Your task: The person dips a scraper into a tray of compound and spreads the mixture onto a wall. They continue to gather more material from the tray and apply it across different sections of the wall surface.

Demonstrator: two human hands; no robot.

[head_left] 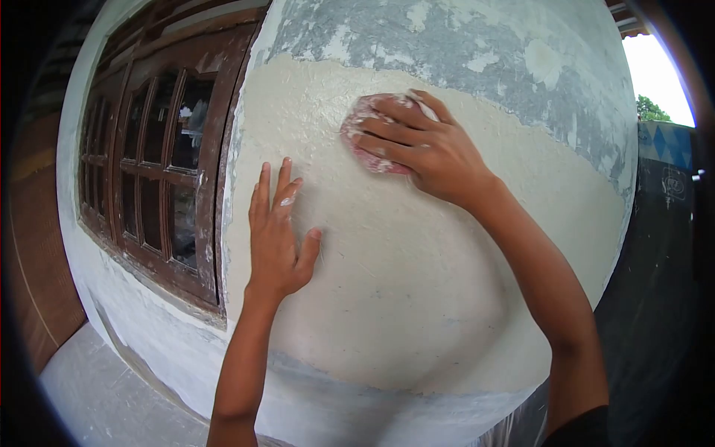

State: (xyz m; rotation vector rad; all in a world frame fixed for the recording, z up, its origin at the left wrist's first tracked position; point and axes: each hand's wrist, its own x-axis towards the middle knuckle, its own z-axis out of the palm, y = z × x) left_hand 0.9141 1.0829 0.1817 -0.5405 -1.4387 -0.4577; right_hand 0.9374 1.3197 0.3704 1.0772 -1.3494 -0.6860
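Note:
My right hand presses a reddish, rag-like pad flat against the upper part of the wall, fingers spread over it. White paste smears the pad, and a whitish bit shows by the thumb side. Around it lies a broad coat of cream-coloured putty, wet and glossy just left of the pad. Lower and to the left, my left hand is held up close over the coated wall, fingers extended and nothing in it. A spot of white paste marks one of its fingers.
A brown wooden window with panes borders the coat on the left. Bare, patchy grey wall runs above it. Grey floor shows at lower left, and a dark surface stands beyond the wall's right edge.

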